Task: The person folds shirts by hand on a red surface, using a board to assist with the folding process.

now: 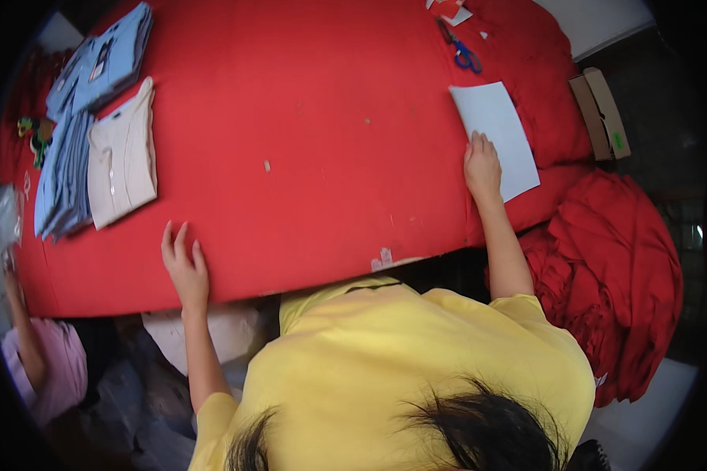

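Note:
My left hand [185,267] hovers over or rests on the near edge of the red-covered table [314,102], its fingers apart and nothing in them. On the right, my right hand [483,166] is at the left edge of a white sheet of paper [501,129], its fingers bent together over that edge. Whether it is one sheet or a thin stack I cannot tell. Nearest to my left hand lies a folded cream garment [123,161]. Beside it are a stack of folded blue garments [67,177] and more light-blue folded shirts [108,59] with tags.
Blue-handled scissors [467,57] lie beyond the paper, near white scraps [453,11]. Past the right edge stands a cardboard box [601,114]. Red cloth [605,275] is heaped at the right. Another person in a pink top [55,357] is at the lower left.

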A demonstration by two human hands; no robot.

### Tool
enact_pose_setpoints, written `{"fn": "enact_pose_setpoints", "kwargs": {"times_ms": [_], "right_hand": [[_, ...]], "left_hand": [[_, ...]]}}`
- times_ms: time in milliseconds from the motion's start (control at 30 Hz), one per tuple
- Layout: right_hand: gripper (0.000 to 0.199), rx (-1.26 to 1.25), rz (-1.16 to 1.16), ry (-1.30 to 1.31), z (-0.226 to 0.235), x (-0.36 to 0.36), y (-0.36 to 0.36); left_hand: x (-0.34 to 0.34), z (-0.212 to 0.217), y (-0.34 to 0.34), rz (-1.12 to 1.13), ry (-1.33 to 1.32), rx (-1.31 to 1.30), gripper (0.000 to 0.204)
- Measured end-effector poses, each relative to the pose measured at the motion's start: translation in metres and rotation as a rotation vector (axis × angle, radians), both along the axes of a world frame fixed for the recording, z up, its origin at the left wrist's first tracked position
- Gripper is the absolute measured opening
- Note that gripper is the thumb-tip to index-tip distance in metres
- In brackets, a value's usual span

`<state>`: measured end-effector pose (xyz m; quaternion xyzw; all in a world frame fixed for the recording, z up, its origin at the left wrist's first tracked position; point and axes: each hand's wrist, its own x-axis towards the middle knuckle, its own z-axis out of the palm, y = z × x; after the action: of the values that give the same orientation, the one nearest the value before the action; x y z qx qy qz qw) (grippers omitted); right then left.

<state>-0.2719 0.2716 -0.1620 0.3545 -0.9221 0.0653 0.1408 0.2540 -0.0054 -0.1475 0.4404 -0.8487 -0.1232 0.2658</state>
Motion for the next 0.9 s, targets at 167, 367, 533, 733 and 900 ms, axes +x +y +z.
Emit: {"fn": "enact_pose_setpoints", "kwargs": {"times_ms": [167, 367, 533, 733, 900], "right_hand": [[0.045, 0.060, -0.208, -0.236, 0.080, 0.024, -0.022], [0.049, -0.146, 0.039, -0.088, 0.033, 0.006, -0.001], [0.055, 0.032, -0.249, -0.058, 0.000, 0.034, -0.031], [0.045, -0.308, 0.406, -0.114, 0.003, 0.101, -0.066], [0.028, -0.348, 0.900, -0.683, 0.044, 0.320, -0.107]], "left_hand": [[0.014, -0.003, 0.048, 0.078, 0.082, -0.052, 0.031], [0.091, -0.047, 0.098, 0.616, 0.362, -0.144, 0.029], [0.191, -0.150, 0.138, 1.127, 0.286, 0.118, 0.034], [0.291, -0.235, 0.147, 1.696, 0.563, 0.552, 0.056], [0.298, -0.229, 0.151, 1.707, 0.968, 0.801, 0.056]]}}
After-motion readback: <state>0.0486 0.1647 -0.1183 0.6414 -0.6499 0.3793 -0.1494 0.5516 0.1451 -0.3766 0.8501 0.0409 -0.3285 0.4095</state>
